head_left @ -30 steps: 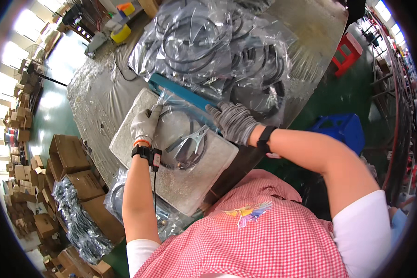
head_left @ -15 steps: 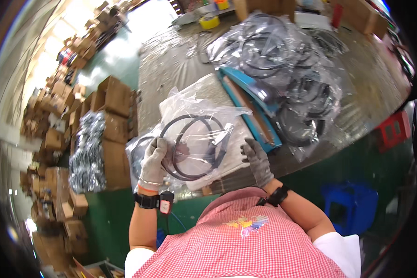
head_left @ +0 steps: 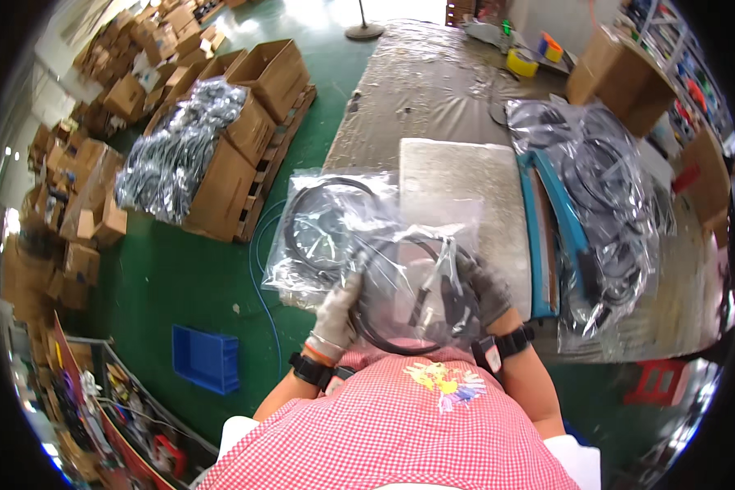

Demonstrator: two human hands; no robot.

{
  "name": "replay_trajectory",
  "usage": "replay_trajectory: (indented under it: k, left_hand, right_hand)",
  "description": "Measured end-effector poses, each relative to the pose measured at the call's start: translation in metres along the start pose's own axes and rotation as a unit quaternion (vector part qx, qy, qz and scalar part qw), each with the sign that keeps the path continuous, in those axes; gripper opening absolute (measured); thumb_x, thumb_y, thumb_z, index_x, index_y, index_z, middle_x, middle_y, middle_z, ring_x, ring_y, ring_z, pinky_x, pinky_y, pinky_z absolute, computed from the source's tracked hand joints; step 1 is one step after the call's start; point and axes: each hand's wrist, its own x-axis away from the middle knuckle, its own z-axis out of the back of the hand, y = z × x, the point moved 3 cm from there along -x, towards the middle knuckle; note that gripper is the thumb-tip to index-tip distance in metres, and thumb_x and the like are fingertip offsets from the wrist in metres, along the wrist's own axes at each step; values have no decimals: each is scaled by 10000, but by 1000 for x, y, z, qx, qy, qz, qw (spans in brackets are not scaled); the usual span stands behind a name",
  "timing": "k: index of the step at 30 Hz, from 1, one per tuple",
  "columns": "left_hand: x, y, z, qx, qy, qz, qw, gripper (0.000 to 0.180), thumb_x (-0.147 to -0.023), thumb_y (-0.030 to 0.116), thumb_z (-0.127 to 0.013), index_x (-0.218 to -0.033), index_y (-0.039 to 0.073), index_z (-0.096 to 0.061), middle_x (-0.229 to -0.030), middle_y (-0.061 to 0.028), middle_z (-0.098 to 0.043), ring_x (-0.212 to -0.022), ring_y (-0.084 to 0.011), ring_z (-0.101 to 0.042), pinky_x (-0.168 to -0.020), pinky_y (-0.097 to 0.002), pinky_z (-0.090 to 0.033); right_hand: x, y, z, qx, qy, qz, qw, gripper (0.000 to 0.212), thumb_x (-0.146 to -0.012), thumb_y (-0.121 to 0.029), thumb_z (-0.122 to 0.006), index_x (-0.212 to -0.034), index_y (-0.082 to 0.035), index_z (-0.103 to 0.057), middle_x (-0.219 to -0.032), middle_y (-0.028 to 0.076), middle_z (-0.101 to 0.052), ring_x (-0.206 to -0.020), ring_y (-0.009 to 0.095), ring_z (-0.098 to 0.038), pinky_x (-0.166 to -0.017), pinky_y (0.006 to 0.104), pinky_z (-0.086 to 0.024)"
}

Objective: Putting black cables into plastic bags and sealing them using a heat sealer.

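Observation:
A clear plastic bag holding a coiled black cable (head_left: 400, 282) is in front of my apron, at the table's near edge. My left hand (head_left: 337, 314), in a light grey work glove, grips the bag's left side. My right hand (head_left: 488, 296), gloved alike and slightly blurred, closes on its right side; its fingers are partly behind the plastic. Just beyond my left hand lies another clear bag with a coiled black cable (head_left: 322, 216). A pale, worn flat board (head_left: 465, 175) is under and beyond the held bag. Right of it stands a long turquoise bag sealer (head_left: 578, 245).
Bagged cables (head_left: 608, 171) are heaped right of the sealer. Yellow tape (head_left: 523, 63) and a cardboard box (head_left: 621, 77) are at the far right. Cartons (head_left: 224, 175) with bagged goods stand on a pallet at left. A blue crate (head_left: 206, 359) and blue hose (head_left: 263, 298) lie on the floor.
The view has swung left. The held bag is now nearer my body, and my right hand, previously apart beside the sealer, has come onto it. The other bag now shows on the left.

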Motion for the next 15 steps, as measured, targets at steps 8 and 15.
replay_trajectory:
  k: [8, 15]
  left_hand:
    - [-59, 108, 48, -191, -52, -23, 980, 302, -877, 262, -621, -1035, 6, -597, -892, 24, -594, -739, -51, -507, -659, -205, -438]
    - [-192, 150, 140, -422, 42, -163, 891, 356, -828, 273, -650, -1051, 4, -581, -794, -36, -617, -677, -106, -537, -612, -261, -447]
  right_hand:
    - [-72, -19, -98, 149, 97, 22, 984, 299, -831, -281, -666, -1019, -56, -611, -812, 4, -616, -717, 95, -571, -615, 234, -469]
    - [-190, 21, -150, 551, 220, 55, 803, 469, -752, -352, -683, -1045, 2, -588, -984, 174, -648, -874, 321, -624, -751, 394, -475]
